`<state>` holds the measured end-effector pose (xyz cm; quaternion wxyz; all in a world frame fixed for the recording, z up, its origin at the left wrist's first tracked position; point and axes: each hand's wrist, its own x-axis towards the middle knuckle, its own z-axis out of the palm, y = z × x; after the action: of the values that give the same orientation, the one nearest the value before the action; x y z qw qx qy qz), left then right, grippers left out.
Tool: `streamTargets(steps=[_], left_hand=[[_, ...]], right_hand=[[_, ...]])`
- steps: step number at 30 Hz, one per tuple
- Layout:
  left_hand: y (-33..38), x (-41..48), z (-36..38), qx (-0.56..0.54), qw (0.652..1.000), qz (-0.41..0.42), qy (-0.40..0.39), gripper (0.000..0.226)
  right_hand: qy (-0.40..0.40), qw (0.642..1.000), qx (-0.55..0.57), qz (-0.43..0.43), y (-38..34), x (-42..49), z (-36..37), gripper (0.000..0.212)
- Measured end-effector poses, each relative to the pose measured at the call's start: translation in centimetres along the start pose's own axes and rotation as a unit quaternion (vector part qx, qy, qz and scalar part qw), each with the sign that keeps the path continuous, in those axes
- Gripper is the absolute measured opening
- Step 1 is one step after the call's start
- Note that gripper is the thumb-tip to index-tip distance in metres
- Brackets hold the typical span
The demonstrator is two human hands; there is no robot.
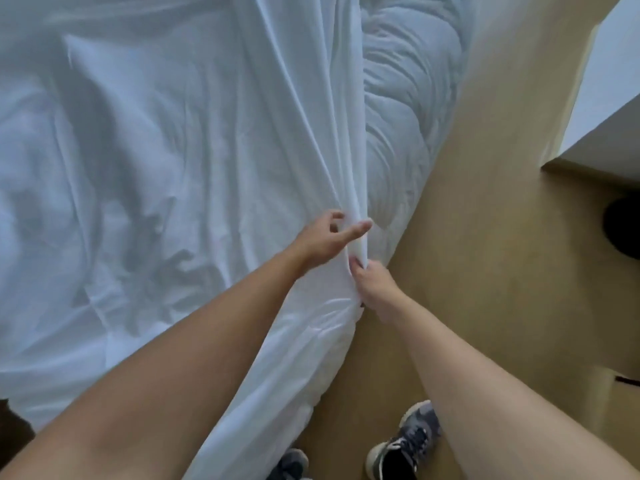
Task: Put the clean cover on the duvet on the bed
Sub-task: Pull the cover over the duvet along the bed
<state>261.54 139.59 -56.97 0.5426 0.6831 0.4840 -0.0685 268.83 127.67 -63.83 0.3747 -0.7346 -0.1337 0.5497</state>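
Two hands meet at the rim of a thin white fabric cover (207,150), spread wide leftwards: the right hand (372,282) clenches its gathered fold, the left hand (329,237) rests loose-fingered against it. A puffy white quilted duvet (408,98) lies bunched alongside, bordering tan floor (502,237).

so the thin white fabric cover (156,168) sprawls from 9 to 12 o'clock, puffy white quilted duvet (408,81) right beside it at 1, tan carpet floor (485,237) at 3
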Motion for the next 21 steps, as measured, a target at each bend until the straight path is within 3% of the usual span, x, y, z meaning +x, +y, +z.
streamTargets(steps=[1, 3, 4, 6, 8, 10, 12, 14, 16, 19, 21], left_hand=[[1.7, 1.0, 1.5, 0.036, 0.999, -0.012, -0.005, 0.074], [3.7, 2.9, 4.5, 0.119, 0.991, -0.023, 0.06, 0.047], [4.5, 3.4, 5.6, 0.13, 0.987, -0.024, 0.09, 0.033], [5.5, 3.8, 6.7, 0.106, 0.991, -0.033, 0.07, 0.009], [6.4, 4.4, 7.3, 0.102, 0.994, -0.045, 0.016, 0.009], [7.8, 6.1, 7.4, 0.152, 0.987, -0.044, -0.019, 0.019], [9.9, 9.7, 6.4, 0.184, 0.983, -0.024, 0.003, 0.037], [13.2, 14.2, 4.7, 0.065, 0.997, -0.004, 0.04, 0.053], [16.7, 19.0, 3.4, -0.034, 0.998, 0.019, 0.058, 0.059], [19.7, 22.5, 4.1, -0.06, 0.996, -0.028, 0.066, 0.051], [20.2, 22.4, 5.7, -0.052, 0.998, -0.03, 0.012, 0.052]], right_hand=[[-0.058, 0.998, -0.014, -0.011, -0.4, 0.2, -1.3, 0.03], [-0.17, 0.983, -0.058, -0.023, -2.0, 1.0, -4.6, 0.014], [-0.212, 0.973, -0.088, -0.018, -3.1, 1.8, -6.6, 0.017], [-0.298, 0.938, -0.176, 0.014, -5.3, 3.8, -10.3, 0.024], [-0.396, 0.873, -0.258, 0.116, -8.0, 6.3, -13.3, 0.04], [-0.419, 0.824, -0.336, 0.179, -11.2, 9.4, -15.7, 0.053], [-0.383, 0.839, -0.355, 0.154, -15.1, 12.8, -17.0, 0.037], [-0.31, 0.903, -0.27, 0.122, -18.9, 16.3, -17.8, 0.02], [-0.194, 0.946, -0.248, 0.079, -23.0, 19.6, -18.8, 0.017], [-0.077, 0.95, -0.292, 0.085, -28.3, 24.3, -21.1, 0.018], [-0.003, 0.975, -0.199, 0.099, -31.5, 26.8, -23.0, 0.027]])
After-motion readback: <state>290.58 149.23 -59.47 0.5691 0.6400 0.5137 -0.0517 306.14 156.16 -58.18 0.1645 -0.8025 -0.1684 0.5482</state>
